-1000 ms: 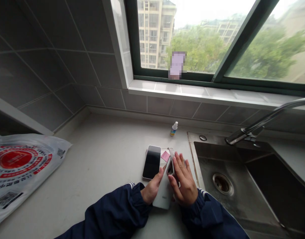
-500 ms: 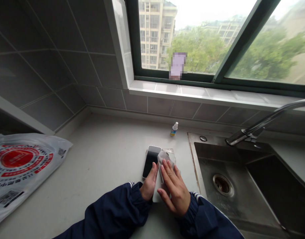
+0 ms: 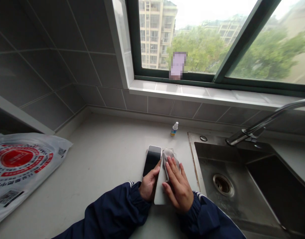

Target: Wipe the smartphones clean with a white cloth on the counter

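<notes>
The white phone-shaped slab (image 3: 160,196) sits on the counter between both hands, long axis pointing away from the wearer, and I can't tell whether it's a phone or a case. The left hand (image 3: 149,185) grips its near left edge with the fingers curled in, while the right hand (image 3: 178,185) lies over it, fingers spread and pressing a crumpled grey cloth (image 3: 168,160) against the face.

Just past the left hand, a black-screened smartphone (image 3: 152,160) lies flat, touching or almost touching the slab. Beyond the fingertips of the right hand, a clear plastic piece (image 3: 174,153) lies partly under the cloth; its exact shape is hidden.

Farther ahead of my grip, a small dropper bottle (image 3: 174,129) stands upright near the backsplash. To the right of the right hand is the steel sink (image 3: 195,149), with a curved faucet (image 3: 244,135) above it. Well off to the left of the left hand, a white plastic bag (image 3: 18,166) with red print lies on the counter (image 3: 105,149).
</notes>
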Demonstrator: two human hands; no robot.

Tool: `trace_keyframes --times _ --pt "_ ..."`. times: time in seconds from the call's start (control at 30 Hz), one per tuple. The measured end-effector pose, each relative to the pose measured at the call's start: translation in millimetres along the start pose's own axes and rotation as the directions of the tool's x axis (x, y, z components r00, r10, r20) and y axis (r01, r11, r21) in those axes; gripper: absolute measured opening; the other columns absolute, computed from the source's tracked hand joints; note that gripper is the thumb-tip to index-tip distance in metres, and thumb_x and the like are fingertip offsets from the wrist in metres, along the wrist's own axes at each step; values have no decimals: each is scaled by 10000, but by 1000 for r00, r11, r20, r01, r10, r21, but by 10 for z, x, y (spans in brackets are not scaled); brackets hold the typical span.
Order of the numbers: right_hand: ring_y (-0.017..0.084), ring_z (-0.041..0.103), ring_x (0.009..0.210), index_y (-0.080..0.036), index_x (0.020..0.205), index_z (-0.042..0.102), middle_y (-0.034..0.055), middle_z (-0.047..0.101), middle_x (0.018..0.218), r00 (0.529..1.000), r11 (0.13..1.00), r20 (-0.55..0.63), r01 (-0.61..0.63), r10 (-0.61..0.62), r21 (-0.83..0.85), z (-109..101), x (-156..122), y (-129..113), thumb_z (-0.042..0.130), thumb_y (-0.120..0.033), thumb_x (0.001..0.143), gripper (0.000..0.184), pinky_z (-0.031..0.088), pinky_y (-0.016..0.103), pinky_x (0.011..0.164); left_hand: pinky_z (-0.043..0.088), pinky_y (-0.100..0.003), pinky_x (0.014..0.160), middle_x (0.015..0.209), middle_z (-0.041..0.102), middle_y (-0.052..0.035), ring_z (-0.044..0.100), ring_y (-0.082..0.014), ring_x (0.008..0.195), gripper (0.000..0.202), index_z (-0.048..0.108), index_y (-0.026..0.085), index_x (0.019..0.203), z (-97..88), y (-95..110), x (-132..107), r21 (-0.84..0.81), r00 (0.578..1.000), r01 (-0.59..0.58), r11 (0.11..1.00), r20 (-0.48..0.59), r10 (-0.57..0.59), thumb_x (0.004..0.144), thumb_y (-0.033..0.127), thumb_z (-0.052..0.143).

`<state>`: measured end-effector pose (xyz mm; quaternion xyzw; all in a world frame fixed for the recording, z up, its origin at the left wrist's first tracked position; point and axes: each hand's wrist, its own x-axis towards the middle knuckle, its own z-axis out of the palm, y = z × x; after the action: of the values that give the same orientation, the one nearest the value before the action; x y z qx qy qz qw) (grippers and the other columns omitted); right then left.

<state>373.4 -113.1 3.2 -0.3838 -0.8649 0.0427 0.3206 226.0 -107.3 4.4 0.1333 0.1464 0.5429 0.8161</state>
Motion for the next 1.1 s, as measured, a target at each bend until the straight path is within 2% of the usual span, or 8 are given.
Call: trace_keyframes --times 0.1,0.2,0.37,0.5,0.57,0.63,0.9,1.1 --pt "335 234 1458 -114 1547 172 181 211 1582 999 998 -17 -40 41 47 10 -4 35 418 -239 964 645 237 561 1163 138 -376 1216 1469 493 -53 317 -235 1435 451 521 200 1389 43 -3 -3 -6 997 -5 1000 77 6 954 219 406" --pt "334 246 1454 -118 1544 188 175 207 1585 998 992 -29 -54 58 113 20 -8 44 411 -220 962 631 257 562 1159 136 -371 1214 1498 457 -50 310 -225 1438 448 499 224 1405 60 -3 -7 34 997 -22 999 81 20 966 230 408" --pt "325 305 1434 -114 1522 270 161 273 1567 998 975 -62 -10 25 221 -28 -11 5 421 -173 945 599 306 536 1154 250 -388 1165 1437 523 -89 418 -261 1373 506 441 238 1442 39 25 -12 135 996 -24 991 85 12 948 332 495" --pt "330 324 1424 -102 1511 299 155 284 1565 998 954 -65 25 -5 300 -88 -17 -63 423 -192 945 586 337 520 1147 475 -348 881 1271 627 -112 624 -284 1107 588 471 243 1411 -4 51 -14 239 996 39 970 73 -58 873 430 617" --pt "333 314 1428 -96 1510 299 154 279 1568 998 942 -57 20 -1 336 -110 -15 -96 396 -230 963 571 336 522 1148 486 -287 716 1114 676 -97 676 -226 890 595 521 232 1357 -26 50 -10 257 995 71 964 49 -86 821 433 684" --pt "334 305 1432 -99 1513 292 150 267 1573 998 929 -55 7 14 370 -126 -10 -120 365 -277 984 563 336 521 1148 471 -248 658 1005 680 -78 667 -181 790 616 549 215 1314 -35 46 -3 244 995 85 966 31 -96 768 422 745" --pt "347 256 1448 -125 1521 277 147 250 1580 998 930 -51 -12 33 368 -111 -4 -69 362 -296 999 556 289 566 1157 441 -343 968 1275 599 -110 614 -241 1113 583 482 249 1371 85 86 13 204 998 60 977 -4 -61 829 289 694" --pt "347 215 1462 -195 1495 354 100 348 1545 994 960 -76 -54 78 276 -125 15 120 369 -262 992 508 268 617 1145 563 -420 625 1185 653 -82 703 -233 711 724 226 445 1477 58 170 -19 181 964 260 948 -107 -244 877 275 593"
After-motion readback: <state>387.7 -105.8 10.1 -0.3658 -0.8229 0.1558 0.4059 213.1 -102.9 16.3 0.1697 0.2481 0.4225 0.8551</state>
